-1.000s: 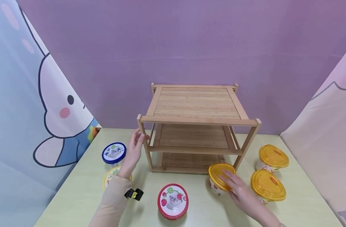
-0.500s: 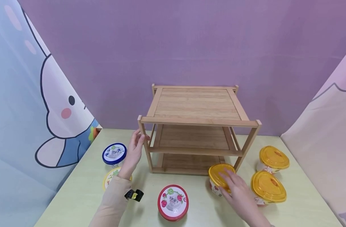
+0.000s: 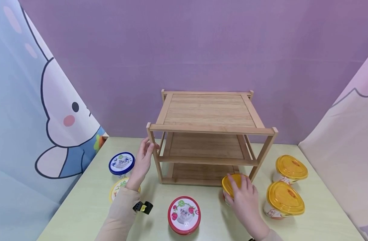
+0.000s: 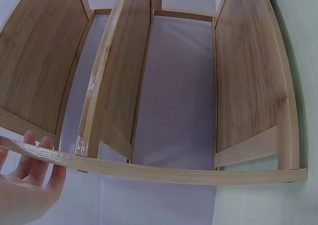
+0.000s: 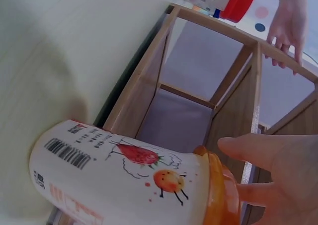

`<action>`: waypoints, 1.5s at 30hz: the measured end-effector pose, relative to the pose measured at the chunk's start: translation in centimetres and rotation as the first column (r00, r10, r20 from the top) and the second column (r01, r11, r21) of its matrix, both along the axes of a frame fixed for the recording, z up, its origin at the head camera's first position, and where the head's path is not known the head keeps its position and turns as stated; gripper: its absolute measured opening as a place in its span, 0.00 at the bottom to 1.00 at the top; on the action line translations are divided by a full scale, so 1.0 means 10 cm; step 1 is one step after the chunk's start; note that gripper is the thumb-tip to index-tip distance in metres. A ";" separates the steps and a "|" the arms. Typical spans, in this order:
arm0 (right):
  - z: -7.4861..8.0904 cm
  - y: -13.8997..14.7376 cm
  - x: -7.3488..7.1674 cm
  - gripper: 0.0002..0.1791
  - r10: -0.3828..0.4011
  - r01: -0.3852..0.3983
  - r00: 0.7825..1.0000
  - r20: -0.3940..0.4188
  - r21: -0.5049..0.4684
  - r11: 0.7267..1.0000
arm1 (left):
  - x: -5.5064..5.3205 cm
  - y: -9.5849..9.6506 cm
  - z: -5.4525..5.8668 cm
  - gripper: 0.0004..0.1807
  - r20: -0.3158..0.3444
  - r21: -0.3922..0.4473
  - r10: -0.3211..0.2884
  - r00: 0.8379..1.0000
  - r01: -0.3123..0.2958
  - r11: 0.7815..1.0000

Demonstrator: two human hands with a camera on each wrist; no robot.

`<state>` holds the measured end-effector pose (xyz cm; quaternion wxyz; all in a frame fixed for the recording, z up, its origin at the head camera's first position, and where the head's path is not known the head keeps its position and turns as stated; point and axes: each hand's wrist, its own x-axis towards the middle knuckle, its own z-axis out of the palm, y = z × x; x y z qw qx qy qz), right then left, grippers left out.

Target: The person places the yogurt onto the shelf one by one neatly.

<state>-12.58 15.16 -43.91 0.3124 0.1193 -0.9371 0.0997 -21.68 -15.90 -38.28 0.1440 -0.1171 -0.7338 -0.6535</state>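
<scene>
A three-tier wooden shelf rack (image 3: 212,129) stands at the middle back. In the head view, my left hand (image 3: 144,159) holds its front left post; the left wrist view shows the fingers (image 4: 37,168) about the wooden bar. My right hand (image 3: 245,201) lies over a tub with a yellow lid (image 3: 227,184), before the rack's right front corner, thumb at the near left and fingers across the lid. The right wrist view shows this tub (image 5: 119,175) with printed fruit figures and a barcode, fingers at its lid; the far fingertips are hidden.
A red-lidded tub (image 3: 184,215) stands at the front middle. On the left are a blue-lidded tub (image 3: 122,163) and a yellow-rimmed tub (image 3: 116,190) partly behind the left wrist. Two more yellow-lidded tubs (image 3: 291,166) stand at right, beside the curtain (image 3: 340,150).
My right hand has shifted left and turned more over the yellow-lidded tub, with fingers now further across its lid. Tub, left hand and rack have stayed in place.
</scene>
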 end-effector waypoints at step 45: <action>0.00 0.07 0.13 0.30 0.112 -0.097 0.992 0.060 -0.212 0.972 | 0.00 0.00 0.00 0.20 0.011 0.004 -0.004 1.000 0.004 1.000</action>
